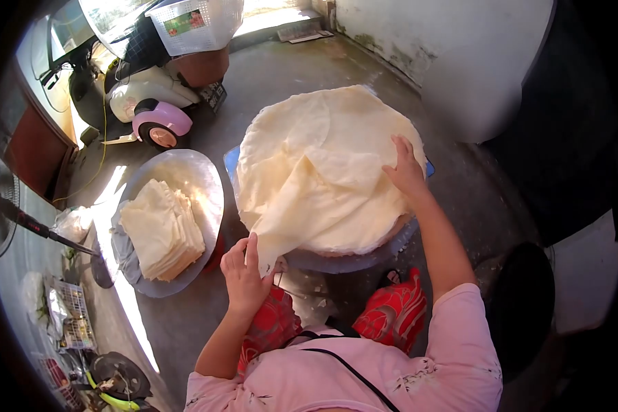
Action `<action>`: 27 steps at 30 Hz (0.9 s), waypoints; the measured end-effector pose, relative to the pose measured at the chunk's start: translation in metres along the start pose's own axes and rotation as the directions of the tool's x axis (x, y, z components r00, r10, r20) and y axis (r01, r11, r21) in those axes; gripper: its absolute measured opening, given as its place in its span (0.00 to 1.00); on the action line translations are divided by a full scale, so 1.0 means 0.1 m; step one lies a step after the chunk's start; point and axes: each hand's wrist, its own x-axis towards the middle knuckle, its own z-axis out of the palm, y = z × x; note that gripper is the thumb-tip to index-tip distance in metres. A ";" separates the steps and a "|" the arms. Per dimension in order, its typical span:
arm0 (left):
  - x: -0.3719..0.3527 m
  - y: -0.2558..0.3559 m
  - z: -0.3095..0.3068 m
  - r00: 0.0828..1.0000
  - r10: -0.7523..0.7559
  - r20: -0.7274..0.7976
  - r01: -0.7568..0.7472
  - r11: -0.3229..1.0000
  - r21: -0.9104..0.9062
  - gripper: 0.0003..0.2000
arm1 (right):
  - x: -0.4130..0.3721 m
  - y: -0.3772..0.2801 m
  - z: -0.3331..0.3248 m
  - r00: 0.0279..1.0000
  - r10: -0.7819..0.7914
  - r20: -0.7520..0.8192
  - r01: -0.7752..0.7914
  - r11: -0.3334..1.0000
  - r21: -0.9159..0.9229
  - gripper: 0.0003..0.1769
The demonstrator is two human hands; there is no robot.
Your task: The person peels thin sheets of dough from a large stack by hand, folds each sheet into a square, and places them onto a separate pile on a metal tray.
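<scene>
A wide round pile of thin cream dough sheets (288, 137) lies in front of me on a round tray, whose grey rim (350, 261) shows at the near side. My left hand (244, 275) pinches the near-left edge of the top dough sheet (281, 216), which is drawn toward me and creased into folds. On the right side of the pile rests my right hand (406, 170), its fingers spread over the sheets. To the left, a stack of folded dough sheets (161, 230) sits on a round metal tray (199, 178).
A scooter with a pink fender (168, 118) stands at the back left, near a white plastic basket (196, 27). A fan (20, 220) and a wire basket (72, 316) are along the left side. A dark round object (515, 309) is at my right.
</scene>
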 end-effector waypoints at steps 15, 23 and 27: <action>0.08 -0.39 0.01 0.796 -0.590 0.135 0.366 0.291 -0.884 0.11 | 0.12 -0.16 0.09 0.604 0.535 0.591 -0.765 0.180 0.619 0.07; 0.32 -0.86 -0.77 0.684 -0.482 0.547 0.212 -0.587 -0.782 0.16 | 0.20 -0.51 -1.14 0.925 0.241 0.293 -0.283 -0.074 0.956 0.08; 0.71 -0.88 -0.76 0.744 -0.439 0.504 0.204 -0.569 -0.797 0.13 | 0.33 -0.58 -1.41 0.930 0.281 0.235 -0.241 -0.013 0.970 0.09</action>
